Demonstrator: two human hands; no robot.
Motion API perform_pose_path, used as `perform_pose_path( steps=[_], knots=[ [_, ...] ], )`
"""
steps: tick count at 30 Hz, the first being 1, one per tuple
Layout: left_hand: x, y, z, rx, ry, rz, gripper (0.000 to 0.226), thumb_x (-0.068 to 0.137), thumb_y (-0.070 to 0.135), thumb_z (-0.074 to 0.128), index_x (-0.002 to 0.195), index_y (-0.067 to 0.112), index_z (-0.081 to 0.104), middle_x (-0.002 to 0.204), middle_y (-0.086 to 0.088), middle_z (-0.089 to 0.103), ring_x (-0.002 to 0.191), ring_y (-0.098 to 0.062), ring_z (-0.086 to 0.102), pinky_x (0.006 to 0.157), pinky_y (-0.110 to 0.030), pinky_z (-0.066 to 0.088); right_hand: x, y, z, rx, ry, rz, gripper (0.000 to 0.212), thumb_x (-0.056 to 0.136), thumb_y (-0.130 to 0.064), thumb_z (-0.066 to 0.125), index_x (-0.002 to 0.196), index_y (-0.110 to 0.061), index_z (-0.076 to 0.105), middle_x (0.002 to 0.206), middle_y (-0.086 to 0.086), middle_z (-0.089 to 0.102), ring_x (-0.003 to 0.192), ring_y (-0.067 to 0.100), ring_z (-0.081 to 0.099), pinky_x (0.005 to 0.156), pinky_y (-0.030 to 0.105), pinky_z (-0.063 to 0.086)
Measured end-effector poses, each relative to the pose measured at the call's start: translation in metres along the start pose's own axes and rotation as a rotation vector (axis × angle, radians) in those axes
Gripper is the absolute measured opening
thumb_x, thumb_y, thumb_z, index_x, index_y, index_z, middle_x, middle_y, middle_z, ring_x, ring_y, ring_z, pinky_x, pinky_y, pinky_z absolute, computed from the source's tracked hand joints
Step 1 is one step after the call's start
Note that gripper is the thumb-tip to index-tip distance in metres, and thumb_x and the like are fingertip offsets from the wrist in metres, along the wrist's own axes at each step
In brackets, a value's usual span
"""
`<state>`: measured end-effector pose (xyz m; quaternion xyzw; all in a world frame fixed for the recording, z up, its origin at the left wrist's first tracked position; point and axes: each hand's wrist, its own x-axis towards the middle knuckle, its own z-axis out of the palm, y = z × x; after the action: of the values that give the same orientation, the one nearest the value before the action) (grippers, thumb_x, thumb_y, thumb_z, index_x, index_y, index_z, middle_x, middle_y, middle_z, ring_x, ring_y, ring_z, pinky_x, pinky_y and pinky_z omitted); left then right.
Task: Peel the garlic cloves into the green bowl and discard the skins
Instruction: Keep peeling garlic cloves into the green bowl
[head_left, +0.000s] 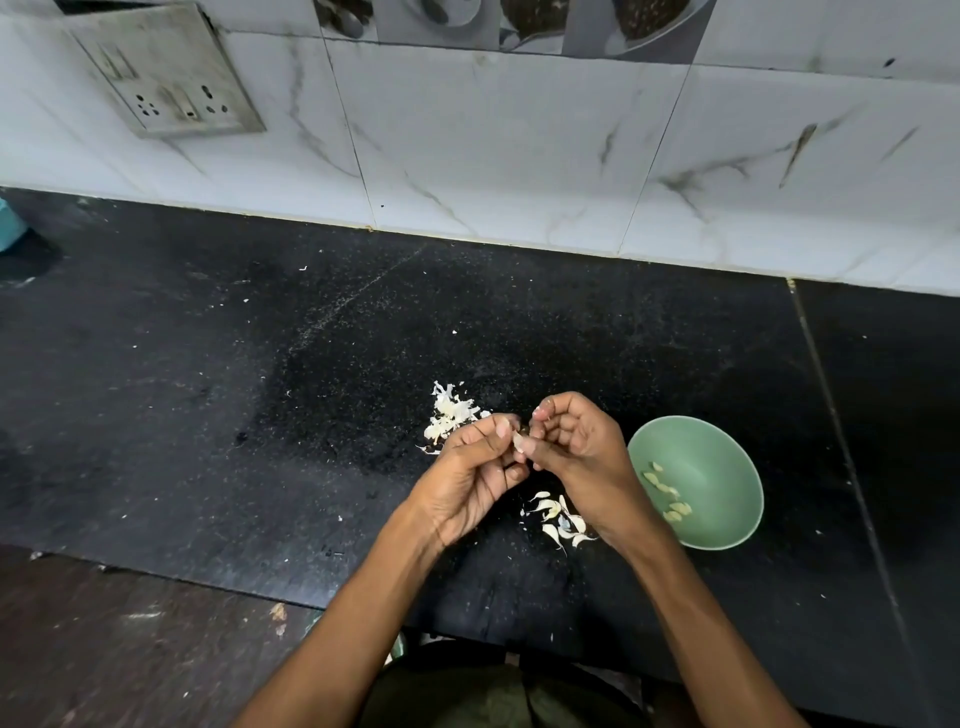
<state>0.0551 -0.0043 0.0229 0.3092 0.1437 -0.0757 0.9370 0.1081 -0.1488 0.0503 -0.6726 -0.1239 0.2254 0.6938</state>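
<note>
Head view: both hands meet above the black countertop (208, 389), and the grip point lies between them. The left hand (470, 470) has its fingers curled and pinches a garlic clove (518, 441) between thumb and forefinger; the right hand (571, 447) has its fingers curled in and its fingertips pressed against the same clove from the opposite side, apparently working at the skin. The clove shows only as a small pale sliver between the fingertips; how much skin remains on it cannot be determined. Just beyond the grip and to its left lies a pile of skins (449, 413) on the countertop. Directly below the grip, between the two wrists, lies a cluster of unpeeled cloves (561, 519) with pointed tails. To the right of the grip, beside the right wrist, stands the green bowl (727, 457), which holds several peeled cloves (667, 493). Handling assessment: the clove is probably light, firm and small, and likely slippery once bare, so it should be held by its thicker body. The skin is probably thin, dry and brittle and tears easily; the pointed tip or the root end is the likely place to lift it. Loose skins are light enough to scatter.
</note>
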Motion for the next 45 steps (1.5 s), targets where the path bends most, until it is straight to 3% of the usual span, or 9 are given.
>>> perform_pose_path(
  steps=[5,15,20,22,25,27,35,39,45],
  knots=[
    [0.003,0.008,0.012,0.006,0.106,-0.032,0.008,0.08,0.004,0.071,0.088,0.004,0.069,0.085,-0.013,0.068,0.066,-0.012,0.061,0.054,-0.019,0.051,0.004,-0.011,-0.005,-0.205,-0.044,-0.087,0.031,0.084,0.003,0.079,0.097,-0.019,0.062,0.084,-0.009,0.064,0.082,0.007,0.061,0.08,0.025,0.054],
    [0.017,0.01,0.03,-0.092,0.376,-0.17,0.028,0.09,-0.015,0.033,0.093,0.002,0.055,0.074,-0.011,0.066,0.052,-0.009,0.056,0.045,-0.017,0.045,0.007,-0.011,0.0,-0.585,-0.014,-0.275,0.027,0.094,-0.001,0.066,0.096,-0.023,0.051,0.094,-0.009,0.064,0.089,0.008,0.063,0.075,0.014,0.048],
    [0.021,0.009,0.041,-0.112,0.538,-0.225,0.034,0.088,-0.013,0.028,0.079,-0.001,0.059,0.06,-0.007,0.062,0.042,-0.008,0.052,0.041,-0.014,0.043,0.008,-0.006,0.0,-0.666,-0.034,-0.272,0.034,0.094,0.005,0.056,0.091,-0.028,0.045,0.099,-0.006,0.063,0.096,0.012,0.063,0.079,0.035,0.054],
    [0.022,0.01,0.043,-0.165,0.576,-0.227,0.032,0.088,-0.013,0.03,0.081,-0.002,0.059,0.06,-0.009,0.061,0.043,-0.01,0.053,0.04,-0.016,0.045,0.01,-0.006,0.001,-0.685,-0.004,-0.318,0.037,0.089,0.01,0.053,0.091,-0.026,0.045,0.099,-0.006,0.061,0.097,0.011,0.061,0.079,0.031,0.052],
    [0.02,0.013,0.046,-0.237,0.549,-0.224,0.027,0.094,-0.011,0.043,0.083,0.002,0.064,0.063,-0.009,0.065,0.047,-0.011,0.06,0.044,-0.017,0.051,0.012,-0.01,0.001,-0.644,0.056,-0.367,0.038,0.085,0.016,0.053,0.088,-0.021,0.046,0.094,-0.006,0.058,0.093,0.003,0.06,0.076,0.009,0.043],
    [0.017,0.016,0.048,-0.261,0.52,-0.232,0.025,0.094,-0.008,0.051,0.082,0.005,0.068,0.066,-0.009,0.068,0.047,-0.011,0.062,0.044,-0.017,0.052,0.015,-0.01,0.001,-0.631,0.087,-0.388,0.038,0.084,0.017,0.054,0.087,-0.019,0.046,0.091,-0.004,0.057,0.089,0.002,0.058,0.075,0.007,0.04],
    [0.007,0.021,0.055,-0.243,0.455,-0.221,0.015,0.09,-0.005,0.059,0.096,0.003,0.071,0.079,-0.009,0.073,0.06,-0.011,0.068,0.049,-0.019,0.056,0.024,-0.008,-0.002,-0.601,0.158,-0.489,0.043,0.081,0.02,0.052,0.085,-0.021,0.041,0.086,0.0,0.054,0.08,0.02,0.054,0.07,0.029,0.046],
    [0.003,0.024,0.058,-0.156,0.396,-0.219,0.018,0.08,-0.004,0.061,0.089,0.003,0.075,0.078,-0.007,0.071,0.062,-0.009,0.066,0.051,-0.017,0.056,0.026,-0.012,-0.003,-0.595,0.153,-0.518,0.044,0.079,0.022,0.051,0.084,-0.02,0.041,0.086,-0.001,0.053,0.08,0.018,0.053,0.071,0.026,0.045],
    [0.002,0.025,0.06,-0.168,0.342,-0.135,0.024,0.094,-0.006,0.049,0.1,-0.003,0.073,0.086,-0.01,0.07,0.067,-0.009,0.065,0.056,-0.016,0.056,0.026,-0.015,-0.004,-0.583,0.152,-0.555,0.046,0.08,0.024,0.053,0.083,-0.02,0.041,0.085,-0.001,0.054,0.079,0.02,0.054,0.07,0.029,0.047]
  ],
)
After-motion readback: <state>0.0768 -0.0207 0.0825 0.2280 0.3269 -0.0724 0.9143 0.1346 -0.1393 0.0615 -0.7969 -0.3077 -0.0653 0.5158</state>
